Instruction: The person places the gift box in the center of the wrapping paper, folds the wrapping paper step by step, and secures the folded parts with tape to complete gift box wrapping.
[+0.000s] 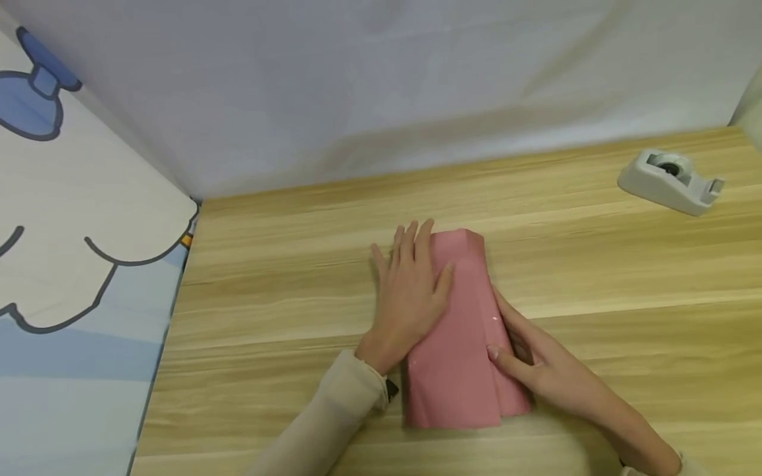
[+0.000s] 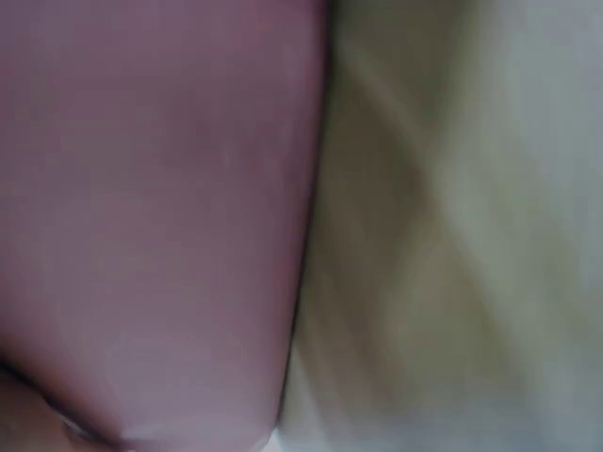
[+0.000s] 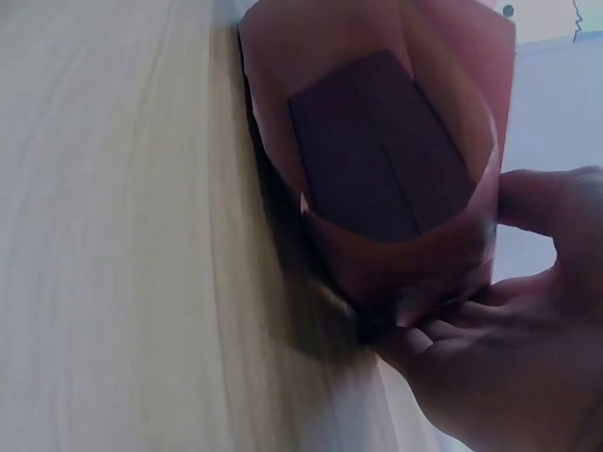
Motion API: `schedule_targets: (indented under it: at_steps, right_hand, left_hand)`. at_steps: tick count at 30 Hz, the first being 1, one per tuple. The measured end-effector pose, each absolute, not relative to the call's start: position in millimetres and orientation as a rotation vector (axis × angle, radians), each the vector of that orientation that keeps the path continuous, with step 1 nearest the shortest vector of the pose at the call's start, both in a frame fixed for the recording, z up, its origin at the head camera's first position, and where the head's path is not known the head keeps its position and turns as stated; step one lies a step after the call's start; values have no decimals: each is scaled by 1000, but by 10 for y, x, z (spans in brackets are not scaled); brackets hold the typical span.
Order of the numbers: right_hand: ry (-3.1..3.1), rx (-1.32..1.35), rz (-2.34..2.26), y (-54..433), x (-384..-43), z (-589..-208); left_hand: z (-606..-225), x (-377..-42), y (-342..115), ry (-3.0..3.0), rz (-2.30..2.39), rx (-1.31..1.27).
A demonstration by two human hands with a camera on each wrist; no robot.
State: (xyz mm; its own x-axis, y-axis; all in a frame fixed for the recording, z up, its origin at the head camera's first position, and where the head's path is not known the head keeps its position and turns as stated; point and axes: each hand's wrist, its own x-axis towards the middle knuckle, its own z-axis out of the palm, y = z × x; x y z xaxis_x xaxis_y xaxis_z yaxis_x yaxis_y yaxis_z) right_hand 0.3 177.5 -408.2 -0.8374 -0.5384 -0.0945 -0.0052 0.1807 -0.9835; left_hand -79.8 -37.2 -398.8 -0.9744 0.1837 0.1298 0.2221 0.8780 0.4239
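A pink paper wrap point(image 1: 455, 370) lies lengthwise on the table, with an overlapping seam along its right part. In the right wrist view, the wrap's end point(image 3: 452, 250) gapes, and a dark box point(image 3: 377, 151) sits inside it. My left hand point(image 1: 407, 297) rests on the wrap's left edge, fingers straight and spread, thumb on the paper. My right hand point(image 1: 550, 370) grips the right side of the wrap, thumb on top near the seam and fingers along the side, partly hidden. In the left wrist view only blurred pink paper point(image 2: 160, 207) and table show clearly.
A grey tape dispenser point(image 1: 669, 178) with a roll of tape stands at the back right of the wooden table point(image 1: 268, 284). Pale cloth point(image 1: 387, 86) hangs behind the table, and a cartoon-printed cloth point(image 1: 89, 198) borders its left side.
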Motion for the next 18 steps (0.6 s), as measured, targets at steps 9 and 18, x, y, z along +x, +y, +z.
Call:
schedule_targets:
  at_steps: [9,18]
  right_hand:
    - [2070,-532,-1617,1784,29,-4051]
    - [2119,-626,-1458,1913,19,-3901]
  left_hand:
    - [-3966,-766,-344,-2911,-662,-296]
    - [-3944,-727,-303,-2928,-257,-505]
